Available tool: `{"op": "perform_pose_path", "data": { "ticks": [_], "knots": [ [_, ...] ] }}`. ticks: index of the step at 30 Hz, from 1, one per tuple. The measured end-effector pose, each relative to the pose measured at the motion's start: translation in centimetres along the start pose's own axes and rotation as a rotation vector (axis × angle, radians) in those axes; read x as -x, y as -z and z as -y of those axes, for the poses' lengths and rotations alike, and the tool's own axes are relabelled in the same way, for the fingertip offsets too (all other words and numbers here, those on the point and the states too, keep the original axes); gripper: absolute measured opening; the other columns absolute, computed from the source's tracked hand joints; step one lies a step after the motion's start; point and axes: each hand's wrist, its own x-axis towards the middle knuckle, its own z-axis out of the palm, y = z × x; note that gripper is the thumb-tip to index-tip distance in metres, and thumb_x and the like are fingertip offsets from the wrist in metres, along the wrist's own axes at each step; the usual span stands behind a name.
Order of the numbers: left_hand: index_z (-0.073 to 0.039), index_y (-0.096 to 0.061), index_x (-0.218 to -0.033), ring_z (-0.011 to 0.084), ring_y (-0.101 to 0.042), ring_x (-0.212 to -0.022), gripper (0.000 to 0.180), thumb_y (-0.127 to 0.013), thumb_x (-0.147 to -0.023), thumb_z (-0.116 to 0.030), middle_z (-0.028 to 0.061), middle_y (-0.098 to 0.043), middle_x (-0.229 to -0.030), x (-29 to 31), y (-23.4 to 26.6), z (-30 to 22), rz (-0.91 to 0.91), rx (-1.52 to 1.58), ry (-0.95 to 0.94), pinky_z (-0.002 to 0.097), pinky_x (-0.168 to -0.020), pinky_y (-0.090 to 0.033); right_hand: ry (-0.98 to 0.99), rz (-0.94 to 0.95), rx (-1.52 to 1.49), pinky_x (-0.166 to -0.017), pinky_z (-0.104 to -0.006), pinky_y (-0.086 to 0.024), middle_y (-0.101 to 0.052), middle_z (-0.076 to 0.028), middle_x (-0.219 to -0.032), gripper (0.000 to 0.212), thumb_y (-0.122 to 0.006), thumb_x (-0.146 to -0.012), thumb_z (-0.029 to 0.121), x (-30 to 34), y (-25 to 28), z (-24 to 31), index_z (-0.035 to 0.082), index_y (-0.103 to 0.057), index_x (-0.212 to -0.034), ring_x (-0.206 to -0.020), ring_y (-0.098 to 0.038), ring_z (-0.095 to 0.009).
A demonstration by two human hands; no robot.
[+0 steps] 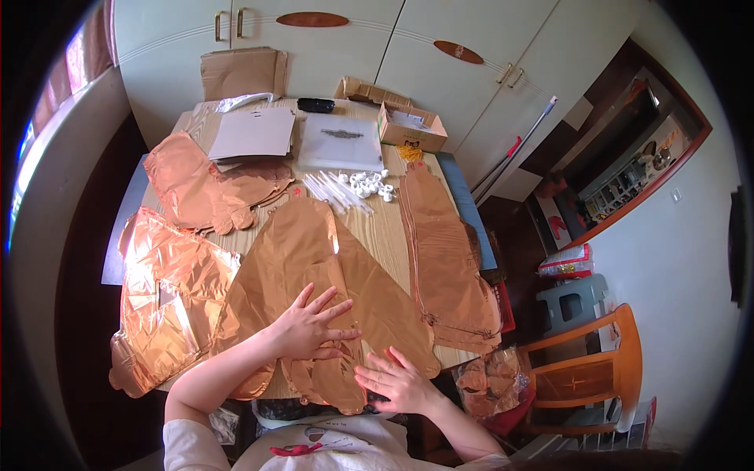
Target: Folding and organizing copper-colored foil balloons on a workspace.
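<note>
A flat, uninflated copper-coloured foil balloon [290,243] lies at the middle of the table, its near end folded inward and reaching the front edge. My left hand [308,328] lies on it with fingers spread. Beside it, to the right and nearer me, my right hand [397,381] rests at the balloon's near edge, fingers stretched out. Neither hand grips anything that I can see. To the left is a shinier, crumpled foil balloon [169,290], and a folded stack of foil balloons [449,259] lies on the right.
More foil pieces [196,184] lie at the back left. Behind are grey-white cards [251,132], a clear plastic bag [339,141], thin white tubes [338,192], small white plastic parts [369,185] and an open carton [412,125]. A wooden chair [585,377] stands to the right.
</note>
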Motion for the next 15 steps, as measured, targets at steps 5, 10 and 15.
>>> {"op": "perform_pose_path", "data": {
  "ticks": [5,10,15],
  "knots": [
    [-0.045,-0.051,-0.137,0.0404,-0.026,-0.143,0.051,-0.046,-0.091,-0.065,0.0093,-0.036,-0.153,0.0,0.0,0.0,0.015,0.003,0.003,0.0667,-0.111,-0.019,0.111,-0.344,0.069,-0.101,-0.0348,-0.045,-0.071,0.001,-0.109,0.017,-0.061,-0.088,0.015,0.4,-2.6,0.8,0.011,-0.073,-0.1,-0.112,-0.064,-0.015],
    [-0.046,-0.046,-0.14,0.0388,-0.023,-0.145,0.053,-0.041,-0.092,-0.067,0.0064,-0.032,-0.156,0.0,0.4,-0.2,0.076,-0.017,0.022,0.0687,-0.111,-0.018,0.15,-0.371,0.005,-0.099,-0.0355,-0.047,-0.071,0.0,-0.108,0.016,-0.06,-0.088,0.014,1.7,-3.0,1.4,0.012,-0.072,-0.098,-0.111,-0.064,-0.015],
    [-0.046,-0.044,-0.141,0.0391,-0.023,-0.145,0.053,-0.04,-0.092,-0.067,0.0074,-0.032,-0.156,0.0,0.5,-0.3,0.08,-0.034,0.018,0.0694,-0.11,-0.018,0.163,-0.349,-0.153,-0.101,-0.0394,-0.046,-0.071,-0.002,-0.107,0.015,-0.07,-0.085,0.021,1.4,-1.0,1.3,0.012,-0.071,-0.097,-0.111,-0.064,-0.018]
  ]
}}
